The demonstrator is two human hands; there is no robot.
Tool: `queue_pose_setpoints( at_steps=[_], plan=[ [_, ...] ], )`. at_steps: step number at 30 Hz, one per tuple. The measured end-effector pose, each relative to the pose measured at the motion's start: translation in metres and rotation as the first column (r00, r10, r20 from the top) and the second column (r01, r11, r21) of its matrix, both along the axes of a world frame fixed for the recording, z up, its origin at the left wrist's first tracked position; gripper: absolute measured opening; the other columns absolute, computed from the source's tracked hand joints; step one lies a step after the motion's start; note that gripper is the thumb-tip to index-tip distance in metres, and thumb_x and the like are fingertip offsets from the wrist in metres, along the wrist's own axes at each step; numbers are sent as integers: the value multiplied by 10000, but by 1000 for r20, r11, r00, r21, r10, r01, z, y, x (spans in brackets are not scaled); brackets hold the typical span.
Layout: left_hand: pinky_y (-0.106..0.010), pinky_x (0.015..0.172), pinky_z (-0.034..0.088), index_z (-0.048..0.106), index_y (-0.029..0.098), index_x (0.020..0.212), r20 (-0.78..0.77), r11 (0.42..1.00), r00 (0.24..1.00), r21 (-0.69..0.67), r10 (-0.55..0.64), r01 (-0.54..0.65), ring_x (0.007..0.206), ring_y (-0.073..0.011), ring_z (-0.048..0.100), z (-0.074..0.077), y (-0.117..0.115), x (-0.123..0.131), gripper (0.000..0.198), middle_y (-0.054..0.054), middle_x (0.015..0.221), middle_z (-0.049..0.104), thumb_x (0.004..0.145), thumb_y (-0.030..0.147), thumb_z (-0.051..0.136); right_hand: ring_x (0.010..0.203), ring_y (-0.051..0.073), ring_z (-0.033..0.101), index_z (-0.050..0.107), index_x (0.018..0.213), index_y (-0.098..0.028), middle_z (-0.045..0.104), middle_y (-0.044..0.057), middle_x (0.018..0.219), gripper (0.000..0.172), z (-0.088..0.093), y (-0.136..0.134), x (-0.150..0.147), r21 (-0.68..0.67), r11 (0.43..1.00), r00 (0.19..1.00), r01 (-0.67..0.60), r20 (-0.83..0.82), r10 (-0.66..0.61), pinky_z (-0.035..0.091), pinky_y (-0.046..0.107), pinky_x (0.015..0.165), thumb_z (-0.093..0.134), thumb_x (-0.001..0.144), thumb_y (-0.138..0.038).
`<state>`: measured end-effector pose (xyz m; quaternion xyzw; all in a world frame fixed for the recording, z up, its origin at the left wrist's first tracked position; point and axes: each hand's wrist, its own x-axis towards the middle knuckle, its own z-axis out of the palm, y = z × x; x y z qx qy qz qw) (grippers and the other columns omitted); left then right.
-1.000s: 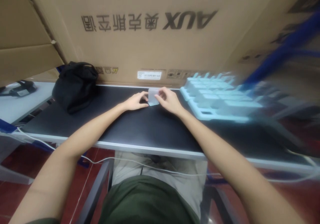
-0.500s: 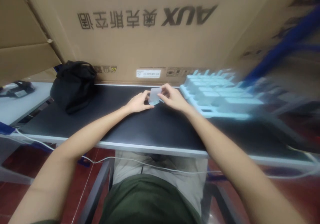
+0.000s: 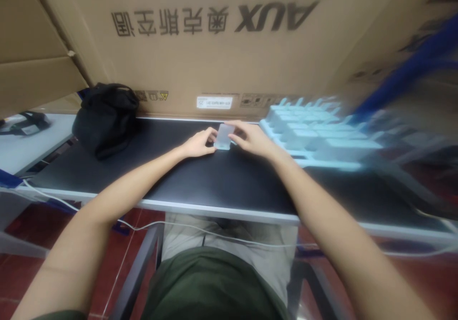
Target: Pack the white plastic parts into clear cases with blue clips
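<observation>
A small translucent whitish plastic piece (image 3: 224, 136) sits near the far edge of the black table mat (image 3: 186, 172). My left hand (image 3: 198, 144) pinches its left side with curled fingers. My right hand (image 3: 250, 139) grips its right side and top, fingers bent round it. Both hands rest low on the mat, just left of a pale blue tray (image 3: 315, 134) holding several of the same whitish pieces in its pockets.
A black bag (image 3: 105, 119) lies at the mat's back left. A big cardboard box (image 3: 214, 43) walls off the far edge. A blue bar (image 3: 404, 72) crosses at the right. A white cable (image 3: 200, 232) hangs below the table's front edge.
The piece was lifted and tilted between my hands half a second ago; now it stands lower on the mat. My hands stayed in nearly the same spot.
</observation>
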<state>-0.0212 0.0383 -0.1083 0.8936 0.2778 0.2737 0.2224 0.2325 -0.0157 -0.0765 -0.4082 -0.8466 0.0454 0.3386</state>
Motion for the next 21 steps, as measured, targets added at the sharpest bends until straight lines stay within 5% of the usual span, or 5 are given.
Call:
queue_pose_setpoints(
  at_steps=[5, 12, 21],
  plan=[
    [-421, 958, 571, 584, 226, 1185, 16, 1000, 1000, 18, -10, 10, 1076, -254, 723, -2, 3, -1, 405, -87, 1150, 738, 811, 270, 732, 1219, 288, 698, 647, 1475, -241, 687, 78, 1446, 505, 5, -5, -3, 8, 1000, 999, -23, 42, 23, 507, 479, 1123, 563, 986, -338],
    [-416, 949, 567, 594, 213, 1159, 19, 999, 1000, 24, -24, 23, 1050, -252, 724, -4, 5, -2, 373, -97, 1142, 744, 820, 282, 733, 957, 247, 758, 707, 1411, -235, 757, 75, 1318, 474, 3, -1, -3, 43, 999, 999, -29, 19, 28, 587, 441, 971, 618, 952, -310],
    [-337, 830, 518, 657, 191, 1058, 33, 1000, 999, 21, -6, 5, 880, -209, 686, 3, 0, -2, 404, -55, 993, 745, 945, 579, 653, 959, 246, 744, 663, 1466, -238, 766, 91, 1270, 526, -3, 2, -8, 29, 998, 998, -58, -8, 58, 586, 438, 954, 610, 948, -307]
  ],
)
